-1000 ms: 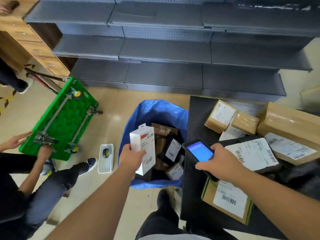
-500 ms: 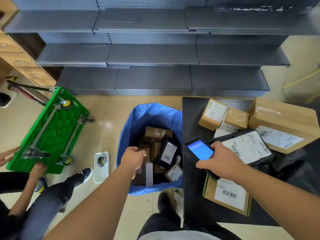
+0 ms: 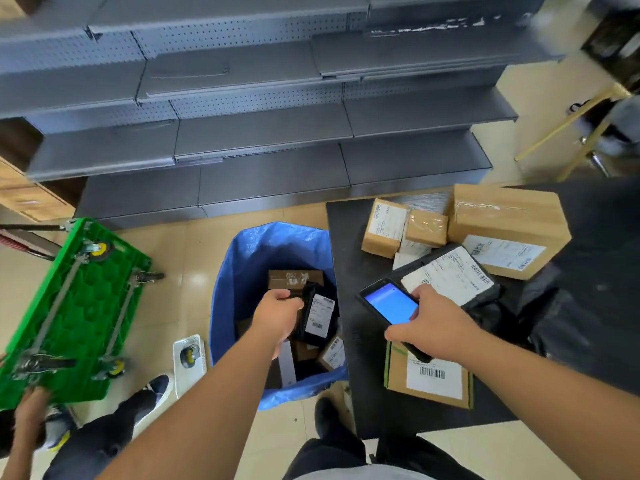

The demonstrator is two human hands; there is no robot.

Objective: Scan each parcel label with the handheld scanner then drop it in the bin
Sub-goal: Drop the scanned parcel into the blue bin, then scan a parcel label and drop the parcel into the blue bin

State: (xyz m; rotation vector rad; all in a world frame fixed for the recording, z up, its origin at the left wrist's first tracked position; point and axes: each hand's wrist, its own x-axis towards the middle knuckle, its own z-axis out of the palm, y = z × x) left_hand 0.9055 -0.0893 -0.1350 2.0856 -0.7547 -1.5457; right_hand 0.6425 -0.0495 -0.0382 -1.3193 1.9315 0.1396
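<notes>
Left hand [image 3: 277, 315] reaches into the blue bin [image 3: 235, 271], fingers curled; I can't tell if it grips anything. Right hand [image 3: 433, 322] holds scanner [image 3: 389, 303]. Several parcels binned; several left on counter [image 3: 349, 258].

Grey metal shelving [image 3: 263, 140] over beige tiled floor [image 3: 194, 258], wooden drawers [image 3: 24, 199] left.

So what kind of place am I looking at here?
Probably a stockroom or small parcel-sorting area in a shop. Labelled cardboard parcels lie on a black table, a blue bin holds scanned ones, and bare grey retail shelving stands behind.
</notes>
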